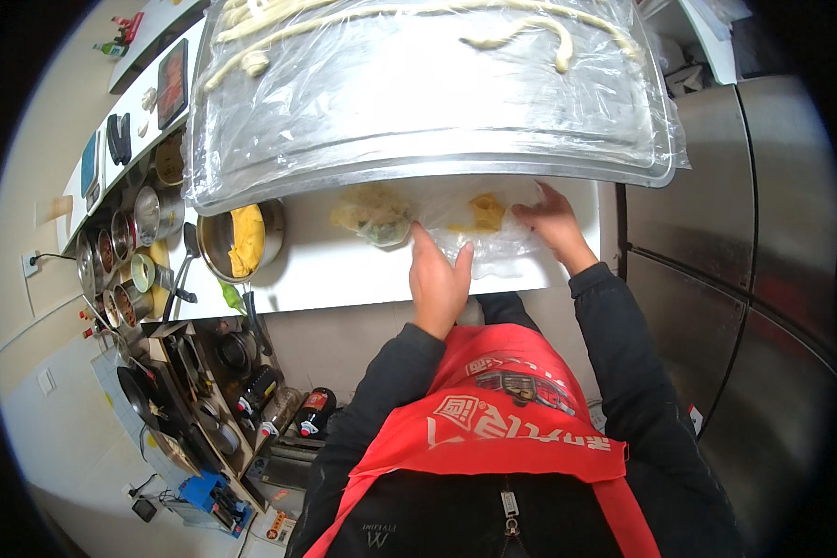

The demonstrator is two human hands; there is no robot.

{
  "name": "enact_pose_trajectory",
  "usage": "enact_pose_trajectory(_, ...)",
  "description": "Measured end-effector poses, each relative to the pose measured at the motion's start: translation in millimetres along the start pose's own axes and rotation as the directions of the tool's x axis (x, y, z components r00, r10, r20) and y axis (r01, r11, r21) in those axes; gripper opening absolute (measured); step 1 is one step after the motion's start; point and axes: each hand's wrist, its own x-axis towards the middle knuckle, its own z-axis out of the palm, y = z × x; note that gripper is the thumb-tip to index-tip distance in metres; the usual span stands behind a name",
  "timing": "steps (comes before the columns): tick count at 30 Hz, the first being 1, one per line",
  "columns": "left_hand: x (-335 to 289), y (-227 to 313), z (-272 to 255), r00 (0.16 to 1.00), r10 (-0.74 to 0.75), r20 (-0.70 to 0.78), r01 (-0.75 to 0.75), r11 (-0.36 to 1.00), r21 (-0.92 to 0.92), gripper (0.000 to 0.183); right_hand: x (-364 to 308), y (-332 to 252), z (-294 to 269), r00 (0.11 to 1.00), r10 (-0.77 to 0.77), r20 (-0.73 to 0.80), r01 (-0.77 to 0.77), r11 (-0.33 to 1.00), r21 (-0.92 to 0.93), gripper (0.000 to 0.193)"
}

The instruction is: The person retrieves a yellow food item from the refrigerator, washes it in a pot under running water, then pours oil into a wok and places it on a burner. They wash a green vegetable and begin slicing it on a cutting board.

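left hand (pixel 440 282) over counter edge (pixel 344 298), near plastic (pixel 502 261), apart from pot (pixel 274 232)

We see the left hand (pixel 440 284) with its thumb spread from its fingers, beside clear plastic (pixel 507 262) that has a yellow piece (pixel 487 213) within or under it. The right hand (pixel 556 225) is at the plastic's right side (we cannot tell whether it grips). Left of these, a greenish bundle (pixel 378 216) rests on the white bench (pixel 335 279). Beyond, we see pale dough strips (pixel 260 20) on a film-covered metal tray (pixel 418 177).
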Motion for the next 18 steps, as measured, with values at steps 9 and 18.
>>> enact_pose_trajectory(9, 2.8, 9.8, -25.2, 0.987, 0.116, -0.110, -0.153, 0.884, -0.442, 0.011, -83.9, -66.5, -29.7, 0.902, -0.424, -0.078, 0.417, 0.904, -0.093, 0.031)
enact_pose_trajectory(18, -11.8, 28.2, -44.9, 0.892, 0.452, -0.005, -0.423, 0.829, -0.365, 0.035, -42.0, -34.5, 23.4, 0.902, -0.430, 0.024, 0.422, 0.869, -0.259, 0.030)
